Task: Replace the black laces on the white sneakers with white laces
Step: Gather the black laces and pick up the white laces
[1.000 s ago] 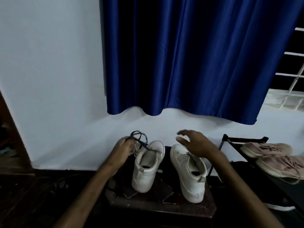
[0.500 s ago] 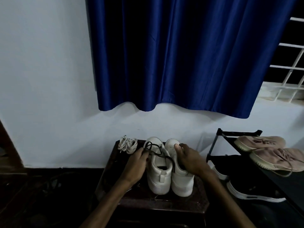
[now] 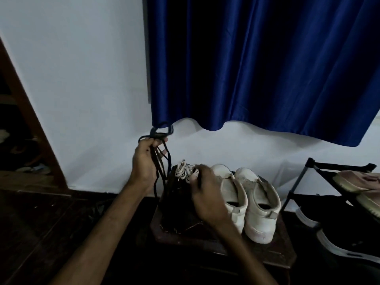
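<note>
On a dark wooden stool (image 3: 273, 256), two lace-less white leather sneakers (image 3: 248, 200) stood side by side. The left hand (image 3: 144, 161) was raised, clenched around dangling black laces (image 3: 162, 161). The right hand (image 3: 207, 194) pinched bundled white laces (image 3: 184, 171) beside the sneakers.

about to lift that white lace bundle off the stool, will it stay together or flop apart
The white lace bundle is looped into a coil, so it will probably lift as one clump. Likely very light and limp: the black laces hang slack from the left hand. Loose ends may trail; the right hand is reaching for it.
</note>
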`<state>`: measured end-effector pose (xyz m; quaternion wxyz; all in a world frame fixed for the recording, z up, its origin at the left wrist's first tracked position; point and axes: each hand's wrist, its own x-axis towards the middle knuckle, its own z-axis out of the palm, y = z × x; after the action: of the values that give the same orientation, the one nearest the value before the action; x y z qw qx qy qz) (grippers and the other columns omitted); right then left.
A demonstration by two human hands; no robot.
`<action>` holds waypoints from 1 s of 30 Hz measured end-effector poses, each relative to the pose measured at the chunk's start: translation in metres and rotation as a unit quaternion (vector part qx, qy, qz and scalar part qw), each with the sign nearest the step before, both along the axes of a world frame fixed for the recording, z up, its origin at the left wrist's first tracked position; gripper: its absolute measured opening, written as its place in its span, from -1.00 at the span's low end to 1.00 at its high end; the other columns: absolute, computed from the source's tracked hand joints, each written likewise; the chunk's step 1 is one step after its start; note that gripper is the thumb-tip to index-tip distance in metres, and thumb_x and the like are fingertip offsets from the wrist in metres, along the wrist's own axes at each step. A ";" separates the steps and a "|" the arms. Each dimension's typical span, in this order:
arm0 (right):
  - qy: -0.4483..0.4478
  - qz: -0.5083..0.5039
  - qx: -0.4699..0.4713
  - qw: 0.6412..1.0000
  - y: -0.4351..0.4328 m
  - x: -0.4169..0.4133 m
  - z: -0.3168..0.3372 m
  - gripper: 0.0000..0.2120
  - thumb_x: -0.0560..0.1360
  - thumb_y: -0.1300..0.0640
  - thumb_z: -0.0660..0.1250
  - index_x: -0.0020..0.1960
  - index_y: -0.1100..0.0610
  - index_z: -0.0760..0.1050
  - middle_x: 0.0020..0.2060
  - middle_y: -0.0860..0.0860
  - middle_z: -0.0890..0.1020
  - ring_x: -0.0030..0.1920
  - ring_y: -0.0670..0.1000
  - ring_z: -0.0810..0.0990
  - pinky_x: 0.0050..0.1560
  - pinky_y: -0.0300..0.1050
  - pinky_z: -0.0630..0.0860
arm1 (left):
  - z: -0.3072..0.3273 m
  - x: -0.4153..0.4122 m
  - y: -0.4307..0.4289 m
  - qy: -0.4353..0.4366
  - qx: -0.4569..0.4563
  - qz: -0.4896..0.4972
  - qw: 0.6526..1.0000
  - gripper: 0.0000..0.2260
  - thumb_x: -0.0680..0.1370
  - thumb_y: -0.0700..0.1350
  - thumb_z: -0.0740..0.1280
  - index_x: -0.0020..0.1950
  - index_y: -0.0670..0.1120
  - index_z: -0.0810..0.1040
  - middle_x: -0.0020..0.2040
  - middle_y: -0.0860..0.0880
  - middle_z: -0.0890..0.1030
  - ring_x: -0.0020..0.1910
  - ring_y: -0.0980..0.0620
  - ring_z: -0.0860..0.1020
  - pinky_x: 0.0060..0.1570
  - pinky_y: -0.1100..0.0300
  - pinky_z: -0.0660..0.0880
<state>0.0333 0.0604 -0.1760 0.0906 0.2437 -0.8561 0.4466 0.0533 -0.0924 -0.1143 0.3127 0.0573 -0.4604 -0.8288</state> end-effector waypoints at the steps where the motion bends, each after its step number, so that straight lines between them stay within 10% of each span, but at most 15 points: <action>1: -0.029 0.011 0.042 0.999 -0.013 -0.001 -0.017 -0.53 0.62 -0.05 0.15 0.43 0.18 0.28 0.38 0.14 0.39 0.42 0.11 0.30 0.44 -0.03 0.19 | 0.001 0.002 -0.005 0.012 0.014 -0.008 1.000 -0.75 0.60 -0.18 0.06 -0.29 -0.08 0.30 -0.10 -0.12 0.59 0.05 -0.05 0.60 0.16 -0.03 0.46; 4: -0.094 0.042 0.205 0.973 -0.036 0.004 -0.059 -0.04 0.40 -0.52 -0.12 0.57 0.10 -0.02 0.57 0.10 -0.02 0.56 0.11 -0.09 0.51 0.14 -0.12 | -0.007 0.004 -0.013 0.031 0.072 -0.007 0.997 -0.73 0.59 -0.19 0.01 -0.31 -0.09 0.27 -0.15 -0.17 0.62 -0.09 -0.14 0.63 0.10 -0.08 0.55; 7: -0.018 0.075 0.267 0.961 -0.046 0.010 -0.078 0.03 0.28 -0.58 -0.26 0.57 0.00 0.04 0.57 0.07 0.04 0.56 0.09 -0.05 0.49 0.21 -0.15 | -0.018 0.004 -0.014 0.022 0.091 -0.015 0.995 -0.75 0.57 -0.16 0.02 -0.32 -0.07 0.24 -0.33 -0.10 0.52 -0.33 -0.06 0.51 -0.11 0.01 0.58; 11: 0.087 0.068 0.224 0.968 -0.041 0.008 -0.080 -0.51 0.44 0.05 -0.05 0.21 0.07 0.51 0.19 0.08 0.50 0.18 0.18 0.47 0.19 0.06 0.46 | -0.029 0.001 -0.009 0.014 0.135 -0.026 0.990 -0.76 0.51 -0.16 0.02 -0.38 -0.04 0.23 -0.46 0.00 0.30 -0.46 0.04 0.27 -0.29 0.12 0.35; 16: -0.082 -0.011 -0.024 0.996 -0.021 -0.006 -0.076 -0.58 0.32 0.37 0.16 0.07 0.05 0.54 0.01 0.02 0.55 0.06 -0.01 0.52 0.18 -0.07 0.45 | -0.049 0.001 0.018 0.005 0.156 -0.119 0.981 -0.81 0.34 -0.17 0.11 -0.48 -0.06 0.32 -0.50 -0.03 0.31 -0.50 0.03 0.30 -0.27 0.07 0.35; 19: -0.110 -0.034 -0.176 0.978 -0.018 0.000 -0.073 -0.61 0.37 0.31 0.12 0.07 0.07 0.58 0.01 -0.07 0.62 0.07 -0.18 0.52 0.26 -0.15 0.42 | -0.077 -0.002 0.027 -0.097 -0.133 -0.138 0.977 -0.81 0.40 -0.20 0.14 -0.19 -0.29 0.49 -0.37 -0.01 0.55 -0.39 0.09 0.51 -0.15 0.16 0.43; 23: -0.109 -0.038 -0.295 0.948 -0.018 0.005 -0.066 -0.72 0.38 0.23 0.17 0.01 0.13 0.57 -0.04 -0.06 0.64 0.03 -0.16 0.56 0.16 -0.15 0.46 | -0.107 -0.004 0.012 -0.138 -0.572 -0.090 0.804 -0.70 0.45 -0.18 0.15 0.02 -0.29 0.58 0.07 0.01 0.49 0.08 0.19 0.45 0.12 0.44 0.33; 26: -0.118 -0.004 -0.334 0.935 -0.016 0.006 -0.067 -0.55 0.35 0.19 0.13 0.22 0.11 0.50 0.11 -0.04 0.63 0.18 -0.07 0.56 0.26 -0.02 0.46 | -0.127 0.001 0.004 -0.138 -0.697 -0.060 0.701 -0.68 0.43 -0.19 0.16 0.14 -0.21 0.52 0.19 -0.07 0.43 0.23 0.00 0.36 0.32 0.16 0.30; 30: -0.033 0.074 -0.273 0.958 -0.014 0.010 -0.071 -0.40 0.35 0.10 0.09 0.39 0.11 0.40 0.36 0.01 0.48 0.41 0.03 0.39 0.39 0.00 0.33 | -0.140 0.005 0.006 -0.186 -0.695 -0.073 0.691 -0.67 0.53 -0.15 0.20 0.30 -0.12 0.35 0.23 -0.12 0.43 0.24 -0.10 0.40 0.29 -0.04 0.35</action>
<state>0.0435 0.0461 -0.2471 0.0924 0.2577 -0.6833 0.6768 0.0581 -0.0866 -0.2539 0.1102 -0.0574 -0.9563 -0.2647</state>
